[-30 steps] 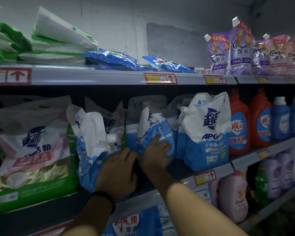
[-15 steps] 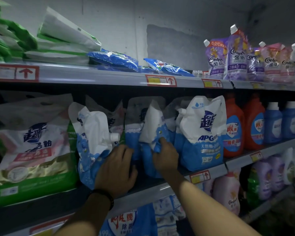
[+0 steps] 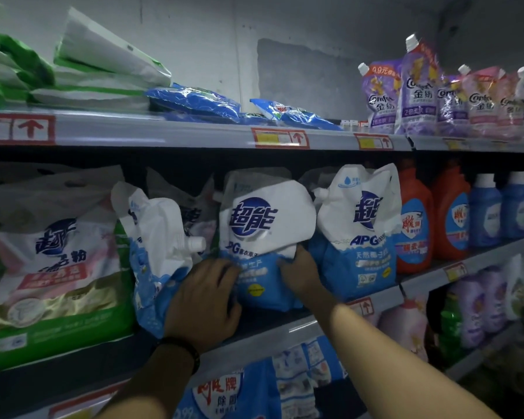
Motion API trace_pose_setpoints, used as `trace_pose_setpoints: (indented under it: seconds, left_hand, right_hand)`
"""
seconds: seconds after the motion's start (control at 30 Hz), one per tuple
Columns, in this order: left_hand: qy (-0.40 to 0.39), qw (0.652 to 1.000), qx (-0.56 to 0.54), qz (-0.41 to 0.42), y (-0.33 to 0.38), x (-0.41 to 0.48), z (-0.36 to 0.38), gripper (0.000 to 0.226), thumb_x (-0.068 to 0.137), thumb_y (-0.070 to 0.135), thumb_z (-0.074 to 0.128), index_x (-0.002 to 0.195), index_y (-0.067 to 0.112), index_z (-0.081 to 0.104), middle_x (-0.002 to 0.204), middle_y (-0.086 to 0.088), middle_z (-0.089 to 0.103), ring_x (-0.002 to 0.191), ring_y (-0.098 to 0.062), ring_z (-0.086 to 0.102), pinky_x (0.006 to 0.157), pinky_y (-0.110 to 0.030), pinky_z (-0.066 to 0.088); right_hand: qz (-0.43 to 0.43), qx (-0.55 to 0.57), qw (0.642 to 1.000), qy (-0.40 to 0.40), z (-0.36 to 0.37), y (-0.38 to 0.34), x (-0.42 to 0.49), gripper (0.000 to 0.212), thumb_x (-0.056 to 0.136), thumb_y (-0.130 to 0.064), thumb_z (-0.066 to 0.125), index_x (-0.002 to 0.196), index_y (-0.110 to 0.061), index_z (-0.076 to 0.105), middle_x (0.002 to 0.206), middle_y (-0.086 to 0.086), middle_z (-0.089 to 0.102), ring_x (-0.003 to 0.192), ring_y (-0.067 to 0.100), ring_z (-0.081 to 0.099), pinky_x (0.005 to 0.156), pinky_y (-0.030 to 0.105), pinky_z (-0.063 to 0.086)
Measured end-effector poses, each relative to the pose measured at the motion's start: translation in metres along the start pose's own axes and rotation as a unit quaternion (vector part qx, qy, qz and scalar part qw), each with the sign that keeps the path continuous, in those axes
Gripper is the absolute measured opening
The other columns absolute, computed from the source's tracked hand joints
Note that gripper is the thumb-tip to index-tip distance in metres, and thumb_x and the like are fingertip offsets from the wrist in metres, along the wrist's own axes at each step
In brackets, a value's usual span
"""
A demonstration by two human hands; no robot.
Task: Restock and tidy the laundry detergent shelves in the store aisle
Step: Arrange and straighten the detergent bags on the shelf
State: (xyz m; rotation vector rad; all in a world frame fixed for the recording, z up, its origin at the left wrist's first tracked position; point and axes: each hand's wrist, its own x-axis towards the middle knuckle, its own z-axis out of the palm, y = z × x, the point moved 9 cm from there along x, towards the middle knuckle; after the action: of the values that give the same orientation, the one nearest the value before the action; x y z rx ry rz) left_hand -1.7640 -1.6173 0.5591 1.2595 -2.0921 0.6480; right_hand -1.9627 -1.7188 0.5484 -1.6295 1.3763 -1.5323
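Observation:
On the middle shelf stand blue-and-white detergent refill pouches. The centre pouch faces front, its white top flap folded forward. My right hand grips its lower right edge. My left hand, a dark band on the wrist, presses its lower left side, against a slumped pouch whose spout points right. A third pouch stands upright to the right of my right hand.
A large green-and-white powder bag fills the shelf's left end. Orange bottles and blue bottles stand at the right. Flat bags and purple softener pouches sit on the top shelf; more bottles fill the lower shelf.
The centre pouch has turned from edge-on to face front, its logo now showing. My right hand has slid to its lower right edge; my left hand stays at its left side.

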Motion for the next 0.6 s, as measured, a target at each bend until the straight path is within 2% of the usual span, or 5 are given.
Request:
trace_pose_setpoints:
  seconds: [0.1, 0.2, 0.37, 0.47, 0.6]
  left_hand:
    - [-0.027, 0.999, 0.041, -0.002, 0.001, 0.002, 0.005, 0.047, 0.083, 0.040, 0.058, 0.127, 0.026, 0.067, 0.129, 0.003, 0.062, 0.125, -0.025, 0.053, 0.105, -0.040, 0.044]
    - [-0.037, 0.997, 0.061, -0.009, -0.001, 0.002, 0.007, 0.043, 0.082, 0.042, 0.058, 0.122, 0.030, 0.068, 0.125, 0.004, 0.063, 0.123, -0.025, 0.053, 0.102, -0.039, 0.041]
    - [-0.041, 0.998, 0.053, -0.009, -0.002, 0.001, 0.007, 0.049, 0.082, 0.038, 0.059, 0.130, 0.030, 0.066, 0.129, 0.009, 0.068, 0.129, -0.029, 0.054, 0.104, -0.042, 0.041]
    - [-0.052, 0.997, 0.057, -0.005, -0.001, 0.001, 0.009, 0.051, 0.081, 0.037, 0.059, 0.131, 0.028, 0.066, 0.136, 0.011, 0.068, 0.135, -0.030, 0.053, 0.107, -0.045, 0.040]
    - [-0.071, 0.995, 0.076, -0.001, 0.000, 0.003, 0.015, 0.047, 0.082, 0.042, 0.056, 0.125, 0.027, 0.068, 0.134, 0.010, 0.068, 0.130, -0.029, 0.054, 0.106, -0.046, 0.041]
  right_hand:
    - [0.043, 0.003, 0.999, 0.033, 0.007, 0.006, -0.011, 0.052, 0.087, -0.025, 0.068, 0.135, -0.010, 0.055, 0.131, 0.012, 0.065, 0.118, 0.027, 0.061, 0.095, 0.030, 0.044]
    - [0.055, 0.007, 0.998, 0.030, 0.021, 0.006, -0.019, 0.103, 0.053, -0.066, 0.071, 0.138, -0.018, 0.042, 0.136, 0.008, 0.053, 0.126, 0.028, 0.054, 0.107, 0.048, 0.048]
    - [0.050, -0.012, 0.998, 0.026, 0.026, 0.012, -0.017, 0.151, 0.021, -0.089, 0.084, 0.147, -0.034, 0.023, 0.143, 0.003, 0.046, 0.135, 0.028, 0.047, 0.111, 0.056, 0.044]
    - [0.035, 0.024, 0.999, 0.015, 0.028, 0.019, -0.005, 0.139, 0.028, -0.086, 0.089, 0.144, -0.039, 0.029, 0.141, -0.006, 0.054, 0.133, 0.021, 0.053, 0.112, 0.054, 0.046]
    - [0.044, 0.097, 0.992, -0.072, 0.027, 0.025, 0.027, 0.083, 0.078, -0.029, 0.093, 0.141, -0.025, 0.039, 0.141, 0.000, 0.060, 0.127, 0.022, 0.060, 0.112, 0.047, 0.051]
